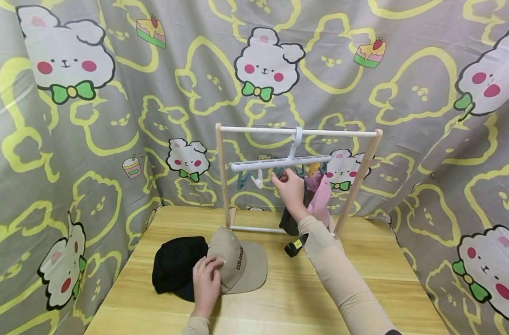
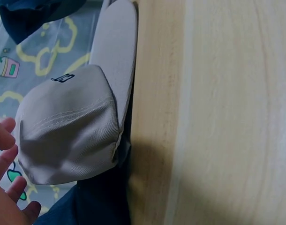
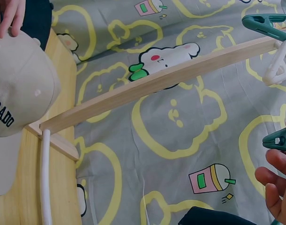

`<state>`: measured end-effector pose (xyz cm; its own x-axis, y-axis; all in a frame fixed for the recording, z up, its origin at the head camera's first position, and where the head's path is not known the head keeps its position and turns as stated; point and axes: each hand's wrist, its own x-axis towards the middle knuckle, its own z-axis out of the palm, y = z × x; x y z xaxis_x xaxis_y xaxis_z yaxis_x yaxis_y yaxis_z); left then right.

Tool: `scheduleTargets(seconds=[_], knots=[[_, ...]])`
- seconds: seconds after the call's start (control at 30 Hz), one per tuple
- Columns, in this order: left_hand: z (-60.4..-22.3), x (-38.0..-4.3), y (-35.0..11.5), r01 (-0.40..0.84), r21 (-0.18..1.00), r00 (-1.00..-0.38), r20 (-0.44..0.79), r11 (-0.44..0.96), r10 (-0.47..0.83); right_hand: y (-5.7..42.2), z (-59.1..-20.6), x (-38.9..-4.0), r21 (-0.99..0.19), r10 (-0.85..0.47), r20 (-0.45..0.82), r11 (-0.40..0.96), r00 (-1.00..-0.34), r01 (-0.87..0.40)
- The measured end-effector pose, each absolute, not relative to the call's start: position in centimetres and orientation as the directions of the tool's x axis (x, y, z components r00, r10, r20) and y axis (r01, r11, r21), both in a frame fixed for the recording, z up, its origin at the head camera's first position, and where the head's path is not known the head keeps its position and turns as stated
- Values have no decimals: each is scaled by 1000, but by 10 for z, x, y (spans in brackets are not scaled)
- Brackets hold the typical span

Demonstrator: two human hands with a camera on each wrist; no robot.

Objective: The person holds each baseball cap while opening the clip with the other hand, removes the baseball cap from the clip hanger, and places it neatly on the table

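A beige cap (image 1: 254, 265) with dark lettering lies on the table, its brim to the right, beside a black cap (image 1: 177, 263). My left hand (image 1: 207, 284) is at the beige cap's crown, its fingers loosely bent and spread; the left wrist view shows them right at the fabric's edge. Up at the pale clip hanger (image 1: 263, 164), my right hand (image 1: 291, 190) pinches a dark green clip (image 3: 276, 139) between thumb and fingers. Left of it hang a white clip (image 1: 258, 179) and another green clip (image 1: 243, 179). Nothing shows in the pinched clip's jaws.
A wooden rack (image 1: 222, 172) with a white top rod (image 1: 254, 130) carries the hanger. Pink cloth (image 1: 320, 200) and a dark cloth item (image 1: 289, 222) hang on its right half, near a yellow clip (image 1: 313, 168). A patterned curtain (image 1: 154, 139) surrounds the wooden table (image 1: 275, 311).
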<state>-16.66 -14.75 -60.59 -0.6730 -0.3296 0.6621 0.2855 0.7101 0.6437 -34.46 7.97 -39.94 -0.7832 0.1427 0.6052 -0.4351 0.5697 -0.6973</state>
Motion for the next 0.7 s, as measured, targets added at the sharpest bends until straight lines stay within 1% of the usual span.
scheduleTargets(seconds=[0.4,0.7], knots=[[-604,-169,-149,294,649,-676,660,702,-327,81,-400,-345,-686,135,619,573,-774,-448],[-594,-172,-149,317,646,-676,667,695,-312,81,-400,-345,-691,137,602,584,-787,-427]])
